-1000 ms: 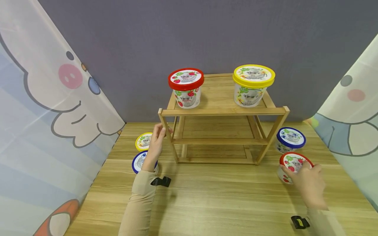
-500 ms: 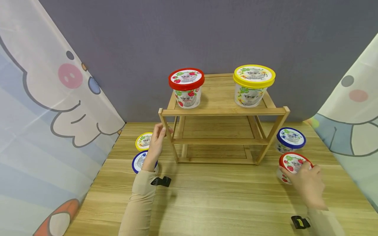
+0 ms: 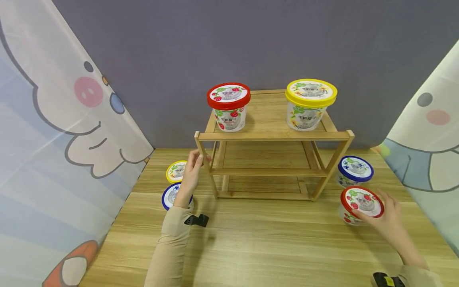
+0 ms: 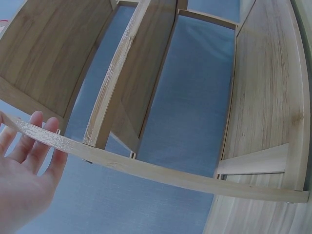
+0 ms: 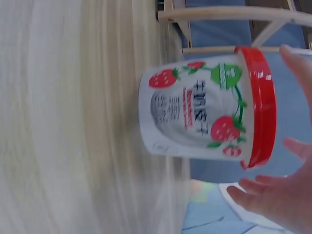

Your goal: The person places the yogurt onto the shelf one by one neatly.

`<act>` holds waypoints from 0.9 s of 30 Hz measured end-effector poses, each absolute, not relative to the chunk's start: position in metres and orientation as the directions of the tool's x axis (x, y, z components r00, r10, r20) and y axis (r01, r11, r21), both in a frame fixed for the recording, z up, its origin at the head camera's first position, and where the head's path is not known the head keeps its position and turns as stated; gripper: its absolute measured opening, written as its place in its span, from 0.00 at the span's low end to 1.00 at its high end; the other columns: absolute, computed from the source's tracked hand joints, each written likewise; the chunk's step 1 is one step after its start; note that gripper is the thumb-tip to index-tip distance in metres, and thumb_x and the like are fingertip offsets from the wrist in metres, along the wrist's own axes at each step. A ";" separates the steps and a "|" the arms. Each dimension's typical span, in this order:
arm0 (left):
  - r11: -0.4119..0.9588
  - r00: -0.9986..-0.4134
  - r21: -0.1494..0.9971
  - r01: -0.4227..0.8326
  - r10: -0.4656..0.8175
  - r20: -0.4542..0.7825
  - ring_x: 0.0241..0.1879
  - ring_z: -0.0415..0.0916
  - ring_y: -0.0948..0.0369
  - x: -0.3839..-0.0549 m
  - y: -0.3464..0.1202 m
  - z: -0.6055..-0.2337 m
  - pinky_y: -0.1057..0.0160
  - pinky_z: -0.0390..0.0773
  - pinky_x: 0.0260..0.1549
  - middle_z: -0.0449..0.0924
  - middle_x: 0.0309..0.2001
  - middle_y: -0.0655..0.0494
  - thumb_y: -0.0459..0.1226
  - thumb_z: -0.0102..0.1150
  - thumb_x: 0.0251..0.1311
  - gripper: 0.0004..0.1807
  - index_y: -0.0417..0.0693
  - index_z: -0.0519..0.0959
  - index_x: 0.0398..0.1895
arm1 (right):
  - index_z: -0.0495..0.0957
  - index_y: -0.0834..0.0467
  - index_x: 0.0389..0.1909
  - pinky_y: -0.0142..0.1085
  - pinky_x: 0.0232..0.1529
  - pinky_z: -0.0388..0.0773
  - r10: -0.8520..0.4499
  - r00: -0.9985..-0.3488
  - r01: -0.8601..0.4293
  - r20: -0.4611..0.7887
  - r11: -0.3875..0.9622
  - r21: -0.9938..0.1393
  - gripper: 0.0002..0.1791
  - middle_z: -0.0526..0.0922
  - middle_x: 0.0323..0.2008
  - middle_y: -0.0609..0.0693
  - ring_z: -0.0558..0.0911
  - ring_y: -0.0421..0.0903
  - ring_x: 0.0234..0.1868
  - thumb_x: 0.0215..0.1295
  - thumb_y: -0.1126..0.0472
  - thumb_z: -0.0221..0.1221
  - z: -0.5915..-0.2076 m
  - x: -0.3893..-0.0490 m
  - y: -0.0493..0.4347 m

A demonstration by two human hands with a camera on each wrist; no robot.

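My left hand (image 3: 191,175) grips the left front post of a three-tier wooden shelf (image 3: 265,136); in the left wrist view, its fingertips curl round the shelf post (image 4: 146,168). On the right, a white tub with a red lid and strawberry pictures (image 3: 363,202) stands on the table. My right hand (image 3: 389,221) is spread around the right side of that lid. In the right wrist view, the right hand (image 5: 287,192) has spread fingers and shows a gap to the tub (image 5: 195,109).
On the top shelf stand a red-lidded tub (image 3: 229,105) and a yellow-lidded tub (image 3: 310,103). A blue-lidded tub (image 3: 355,169) stands behind the right one. Left of the shelf are a yellow-lidded tub (image 3: 175,171) and a blue-lidded tub (image 3: 170,196), partly behind my left arm.
My right hand has let go of the red-lidded tub and drawn back to the right, its fingers spreading. My left hand stays on the shelf post. The head view has shifted slightly.
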State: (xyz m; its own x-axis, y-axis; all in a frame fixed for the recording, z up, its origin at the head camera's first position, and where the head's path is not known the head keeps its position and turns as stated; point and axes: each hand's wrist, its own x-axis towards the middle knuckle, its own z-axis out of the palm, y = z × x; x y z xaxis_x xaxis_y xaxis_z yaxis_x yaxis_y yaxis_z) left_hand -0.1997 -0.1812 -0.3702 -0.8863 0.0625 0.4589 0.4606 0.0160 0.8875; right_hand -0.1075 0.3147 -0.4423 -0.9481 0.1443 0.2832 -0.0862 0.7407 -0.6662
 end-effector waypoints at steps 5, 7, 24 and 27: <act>0.012 -0.886 0.888 0.460 0.064 0.459 0.44 0.65 0.40 -0.200 -0.181 -0.370 0.51 0.62 0.50 0.66 0.38 0.30 0.41 0.36 0.68 0.09 0.51 0.64 0.46 | 0.47 0.75 0.61 0.62 0.39 0.62 0.105 -0.963 -0.106 0.250 0.702 -0.704 0.48 0.50 0.54 0.80 0.55 0.75 0.50 0.44 0.65 0.67 -0.445 -0.107 0.326; 0.010 -0.888 0.890 0.456 0.065 0.454 0.44 0.64 0.39 -0.199 -0.181 -0.370 0.52 0.62 0.50 0.67 0.38 0.31 0.40 0.35 0.68 0.09 0.52 0.64 0.46 | 0.45 0.74 0.62 0.54 0.38 0.70 0.087 -0.974 -0.094 0.210 0.688 -0.720 0.49 0.49 0.55 0.80 0.57 0.76 0.50 0.46 0.65 0.66 -0.446 -0.107 0.329; 0.036 -0.881 0.881 0.472 0.057 0.470 0.41 0.69 0.60 -0.199 -0.181 -0.369 0.57 0.64 0.46 0.72 0.35 0.49 0.39 0.36 0.68 0.07 0.54 0.65 0.45 | 0.50 0.74 0.61 0.12 0.35 0.60 0.040 -0.954 -0.217 0.298 0.594 -0.775 0.46 0.61 0.46 0.37 0.59 0.19 0.41 0.43 0.71 0.66 -0.464 -0.113 0.328; 0.036 -0.887 0.887 0.461 0.054 0.459 0.41 0.69 0.59 -0.199 -0.181 -0.369 0.58 0.63 0.47 0.72 0.36 0.46 0.39 0.36 0.68 0.07 0.54 0.65 0.44 | 0.48 0.74 0.62 0.11 0.35 0.58 0.042 -0.961 -0.195 0.272 0.598 -0.778 0.46 0.64 0.48 0.48 0.58 0.19 0.41 0.44 0.70 0.66 -0.465 -0.113 0.327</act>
